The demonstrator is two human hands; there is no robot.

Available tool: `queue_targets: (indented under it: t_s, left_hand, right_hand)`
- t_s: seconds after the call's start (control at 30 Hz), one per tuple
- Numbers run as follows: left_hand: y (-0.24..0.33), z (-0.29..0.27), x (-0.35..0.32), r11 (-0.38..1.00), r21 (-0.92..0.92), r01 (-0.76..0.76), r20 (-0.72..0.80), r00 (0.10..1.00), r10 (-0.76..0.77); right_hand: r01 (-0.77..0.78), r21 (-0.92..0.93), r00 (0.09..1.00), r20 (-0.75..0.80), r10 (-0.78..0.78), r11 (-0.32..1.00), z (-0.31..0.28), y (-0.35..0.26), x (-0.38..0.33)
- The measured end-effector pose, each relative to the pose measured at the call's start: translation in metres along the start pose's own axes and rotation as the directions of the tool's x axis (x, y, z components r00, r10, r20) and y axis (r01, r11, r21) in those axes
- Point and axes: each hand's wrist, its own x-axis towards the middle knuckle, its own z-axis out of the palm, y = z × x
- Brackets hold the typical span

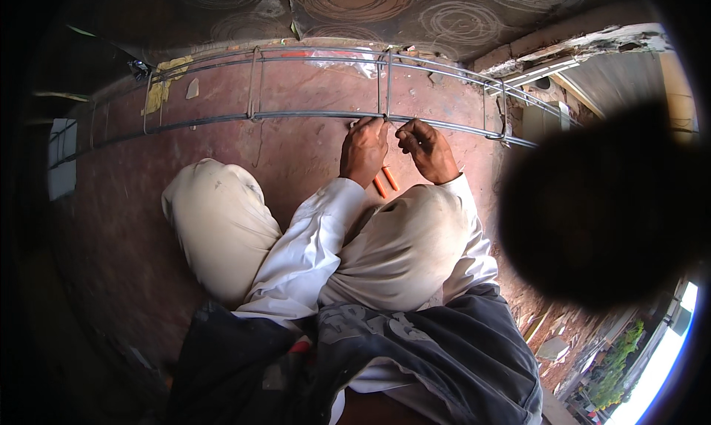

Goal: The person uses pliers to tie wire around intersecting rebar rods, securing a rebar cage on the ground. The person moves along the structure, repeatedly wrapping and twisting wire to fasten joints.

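A long cage of steel rebar stretches across in front of me, with thin square stirrups crossing its long bars. My left hand reaches the near bar where a stirrup meets it. Its fingers are bent together at that joint, and what they pinch is too small to make out. Just to the right, my right hand is curled with thumb and fingertips close together beside the same joint. Anything between those fingers cannot be made out. Below my hands, a tool with two orange handles lies on the floor, its head hidden.
My bent knees rise close to the cage. Yellow scraps and a clear plastic bag lie beyond it on the reddish floor. A dark round shape blocks the right side. Rubble lies at lower right.
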Motion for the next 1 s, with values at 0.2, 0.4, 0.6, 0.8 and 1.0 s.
queue_targets:
  t_s: [0.2, 0.4, 0.6, 0.8, 1.0]
  left_hand:
    - [-0.002, -0.008, 0.002, 1.0, 0.009, -0.003, 0.084, 0.996, 0.002]
    - [0.017, -0.019, 0.015, 0.987, 0.018, 0.159, 0.222, 0.962, -0.159]
    - [0.012, -0.007, 0.009, 0.988, 0.032, 0.151, 0.089, 0.984, -0.153]
    - [0.008, -0.014, 0.003, 0.982, -0.077, 0.173, 0.052, 0.984, -0.169]
    - [-0.003, 0.006, -0.006, 0.999, -0.043, -0.004, -0.058, 0.998, 0.001]
  right_hand:
    - [0.084, -0.446, 0.932, -0.281, -0.228, 0.891, 0.024, 0.018, -0.001]
    - [0.09, -0.59, 0.842, -0.385, -0.378, 0.802, 0.034, 0.033, 0.004]
    - [0.008, -0.322, 0.81, -0.554, -0.195, 0.947, 0.04, 0.014, -0.008]
    - [-0.145, 0.45, 0.907, -0.295, 0.3, 0.881, 0.054, 0.005, -0.013]
    - [-0.292, 0.744, 0.835, -0.108, 0.54, 0.601, 0.039, -0.014, -0.012]
